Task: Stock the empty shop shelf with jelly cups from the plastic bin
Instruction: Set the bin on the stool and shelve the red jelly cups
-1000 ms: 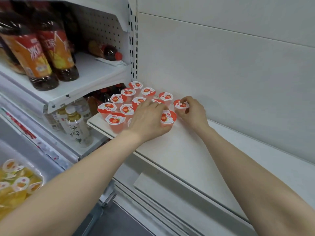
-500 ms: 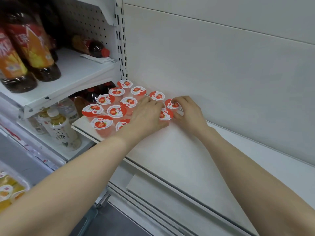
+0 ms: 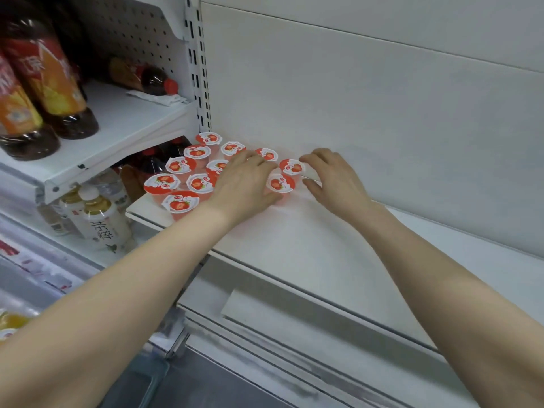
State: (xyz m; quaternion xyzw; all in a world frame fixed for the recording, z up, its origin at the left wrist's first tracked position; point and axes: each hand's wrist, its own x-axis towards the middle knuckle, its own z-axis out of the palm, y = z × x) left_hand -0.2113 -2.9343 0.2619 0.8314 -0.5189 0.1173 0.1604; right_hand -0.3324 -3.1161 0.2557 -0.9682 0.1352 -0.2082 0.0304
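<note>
Several jelly cups [image 3: 196, 182] with red strawberry lids stand in rows at the left end of the white shelf [image 3: 309, 248]. My left hand [image 3: 245, 185] lies flat over the group, its fingers against the cup at the front right [image 3: 280, 182]. My right hand [image 3: 332, 179] hovers just right of the rearmost right cup [image 3: 291, 166], fingers loosely spread and holding nothing. A corner of the plastic bin [image 3: 10, 325] with yellow cups shows at the lower left edge.
The neighbouring bay on the left holds large dark drink bottles [image 3: 44, 83] on its upper shelf and pale tea bottles [image 3: 100, 222] below. A slotted upright [image 3: 200, 69] divides the bays. The white back panel [image 3: 382, 128] rises behind the shelf.
My right hand has let go of the rear right cup and drawn a little to the right. My left hand stays on the cups.
</note>
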